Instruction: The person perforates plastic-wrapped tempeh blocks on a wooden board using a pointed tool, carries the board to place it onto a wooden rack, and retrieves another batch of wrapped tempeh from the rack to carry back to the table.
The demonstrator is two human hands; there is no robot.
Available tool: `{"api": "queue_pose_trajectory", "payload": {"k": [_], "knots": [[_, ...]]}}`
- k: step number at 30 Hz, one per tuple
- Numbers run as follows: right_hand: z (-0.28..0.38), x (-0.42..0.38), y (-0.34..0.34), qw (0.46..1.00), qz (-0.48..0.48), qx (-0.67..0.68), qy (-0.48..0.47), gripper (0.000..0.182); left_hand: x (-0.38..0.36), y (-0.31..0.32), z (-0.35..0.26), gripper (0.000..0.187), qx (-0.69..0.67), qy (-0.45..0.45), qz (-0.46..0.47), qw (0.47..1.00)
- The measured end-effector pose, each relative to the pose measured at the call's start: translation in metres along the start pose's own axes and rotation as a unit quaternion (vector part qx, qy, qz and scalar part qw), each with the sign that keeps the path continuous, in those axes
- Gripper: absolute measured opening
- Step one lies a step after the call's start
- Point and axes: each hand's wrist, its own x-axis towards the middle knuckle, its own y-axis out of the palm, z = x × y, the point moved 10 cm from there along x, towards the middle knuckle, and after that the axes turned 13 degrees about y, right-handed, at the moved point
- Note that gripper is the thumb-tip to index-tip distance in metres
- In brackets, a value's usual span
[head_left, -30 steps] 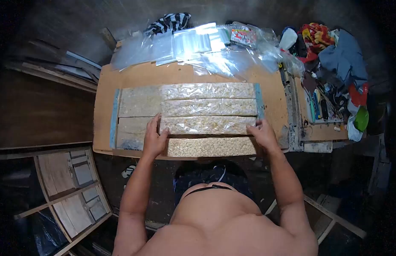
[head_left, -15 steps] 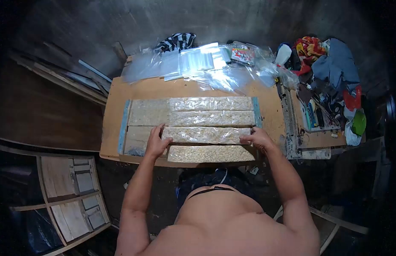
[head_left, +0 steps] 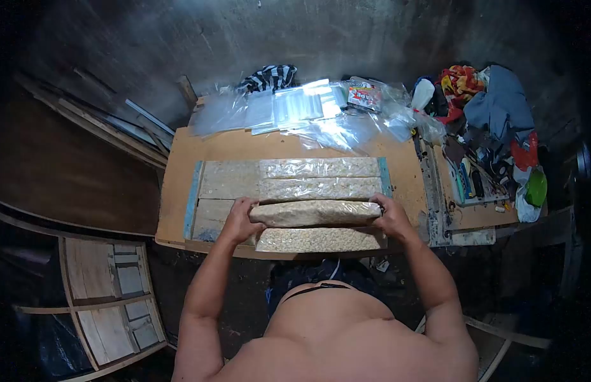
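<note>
Between my two hands is a long clear bag of pale, grainy pieces [head_left: 316,214], its middle bowed slightly. My left hand [head_left: 242,221] grips its left end and my right hand [head_left: 391,216] grips its right end. Two similar filled bags lie side by side behind it, the farthest bag [head_left: 321,167] and the second bag [head_left: 321,188]. A fourth filled bag [head_left: 321,240] lies along the near edge. All are on a wooden board [head_left: 228,180] with blue end strips.
Flat clear plastic bags [head_left: 298,108] and a printed box [head_left: 364,94] lie at the back of the table [head_left: 174,184]. On the right are a tray of tools [head_left: 477,184], cloths [head_left: 499,105] and a green item [head_left: 536,186]. Wooden frames stand at lower left.
The held bag has turned and bent, now showing a smoother side. My fingers have closed around its ends. The whole view has shifted a little, with the table lower in it.
</note>
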Motion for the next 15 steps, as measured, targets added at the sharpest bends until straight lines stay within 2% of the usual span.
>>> {"api": "queue_pose_trajectory", "payload": {"k": [2, 5, 9, 11, 13, 15], "knots": [[0.021, -0.015, -0.012, 0.984, -0.092, -0.145, -0.048, 0.045, 0.001, 0.0, -0.01, 0.065, 0.032, 0.021, 0.02, 0.999], [0.006, -0.017, -0.008, 0.966, -0.123, -0.224, -0.045, 0.048, 0.002, 0.003, -0.023, 0.055, 0.097, 0.052, 0.032, 0.993], [0.036, -0.029, 0.003, 0.95, -0.149, -0.27, -0.05, 0.052, 0.005, 0.005, -0.059, 0.055, 0.166, 0.07, 0.057, 0.982], [0.058, -0.03, 0.019, 0.924, -0.152, -0.341, -0.084, 0.056, 0.008, 0.017, -0.069, 0.055, 0.177, 0.078, 0.072, 0.978], [0.061, -0.026, 0.028, 0.914, -0.141, -0.371, -0.077, 0.054, 0.01, 0.028, -0.078, 0.053, 0.135, 0.126, 0.055, 0.981], [0.059, -0.02, 0.033, 0.902, -0.156, -0.39, -0.097, 0.045, 0.008, 0.031, -0.076, 0.049, 0.154, 0.137, 0.054, 0.977]]}}
